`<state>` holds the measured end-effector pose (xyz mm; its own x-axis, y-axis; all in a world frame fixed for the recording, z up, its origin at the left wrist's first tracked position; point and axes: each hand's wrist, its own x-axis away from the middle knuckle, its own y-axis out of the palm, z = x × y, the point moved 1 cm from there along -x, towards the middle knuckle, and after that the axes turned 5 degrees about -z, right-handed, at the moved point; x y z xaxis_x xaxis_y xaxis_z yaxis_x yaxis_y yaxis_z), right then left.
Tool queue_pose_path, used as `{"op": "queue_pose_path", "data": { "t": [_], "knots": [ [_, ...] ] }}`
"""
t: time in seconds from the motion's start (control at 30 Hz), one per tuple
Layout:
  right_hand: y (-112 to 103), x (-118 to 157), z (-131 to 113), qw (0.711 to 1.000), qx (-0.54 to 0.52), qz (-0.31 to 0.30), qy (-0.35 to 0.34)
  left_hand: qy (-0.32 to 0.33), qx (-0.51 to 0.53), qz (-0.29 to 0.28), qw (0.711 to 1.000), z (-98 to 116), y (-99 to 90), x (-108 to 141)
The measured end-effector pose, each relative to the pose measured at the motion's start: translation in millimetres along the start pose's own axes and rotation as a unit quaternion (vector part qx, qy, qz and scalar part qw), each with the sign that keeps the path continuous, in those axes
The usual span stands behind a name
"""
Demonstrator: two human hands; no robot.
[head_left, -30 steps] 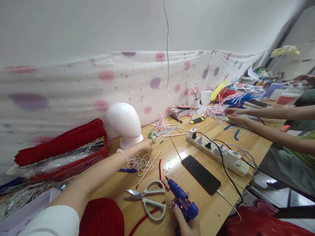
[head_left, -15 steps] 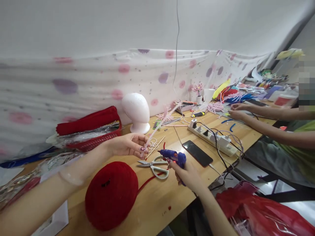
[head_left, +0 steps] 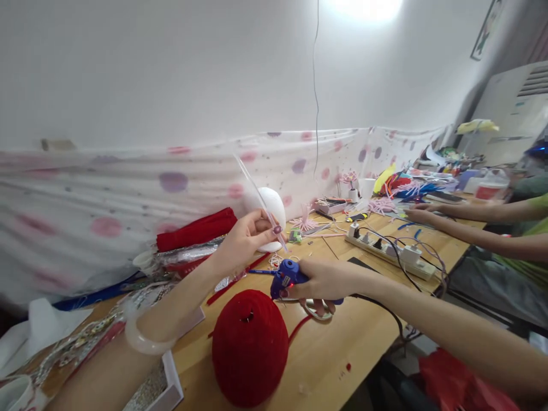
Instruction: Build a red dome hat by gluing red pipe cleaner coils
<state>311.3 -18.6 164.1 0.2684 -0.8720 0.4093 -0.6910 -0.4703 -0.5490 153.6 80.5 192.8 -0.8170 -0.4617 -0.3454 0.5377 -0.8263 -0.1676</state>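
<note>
My left hand (head_left: 252, 235) pinches a long clear glue stick (head_left: 253, 181), its upper end leaning to the left and its lower end pointing toward the glue gun. A blue hot glue gun (head_left: 286, 275) with a small red light is gripped in my right hand (head_left: 327, 281), its rear turned up near the stick's lower end; the two appear apart. Under my right hand, the handle of the scissors (head_left: 322, 313) shows in part. A large red fuzzy ball (head_left: 250, 354) sits just below the gun, a red strand (head_left: 299, 329) running from it.
A white foam head (head_left: 274, 206) stands behind my left hand, beside a red basket (head_left: 182, 267) with red bundles. A power strip (head_left: 389, 257) with plugs and cables lies to the right. Another person's hands (head_left: 422, 211) work further along. An open white box (head_left: 171, 379) is at lower left.
My left hand has lifted the glue stick, which now leans left instead of right. My right hand has turned the glue gun so its rear faces up. The camera view has shifted.
</note>
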Motion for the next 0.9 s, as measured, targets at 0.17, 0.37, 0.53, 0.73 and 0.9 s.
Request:
{"op": "queue_pose_path", "data": {
  "t": [0.17, 0.37, 0.53, 0.73, 0.9],
  "knots": [
    [-4, -6, -26, 0.997, 0.037, -0.03, 0.061, 0.018, -0.06, -0.016, 0.998, 3, -9.2, 17],
    [-11, -15, -42, 0.995, 0.045, -0.06, 0.072, 0.03, -0.118, -0.001, 0.993, 8, -23.8, 20],
    [-16, -21, -46, 0.993, 0.047, -0.076, 0.08, 0.02, -0.145, -0.019, 0.989, 12, -27.5, 11],
    [-19, -21, -42, 0.991, 0.043, -0.087, 0.091, -0.001, -0.14, -0.05, 0.989, 13, -26.0, 3],
    [-18, -23, -36, 0.99, 0.047, -0.098, 0.094, -0.016, -0.158, -0.059, 0.986, 9, -22.8, 0]
  ]
}}
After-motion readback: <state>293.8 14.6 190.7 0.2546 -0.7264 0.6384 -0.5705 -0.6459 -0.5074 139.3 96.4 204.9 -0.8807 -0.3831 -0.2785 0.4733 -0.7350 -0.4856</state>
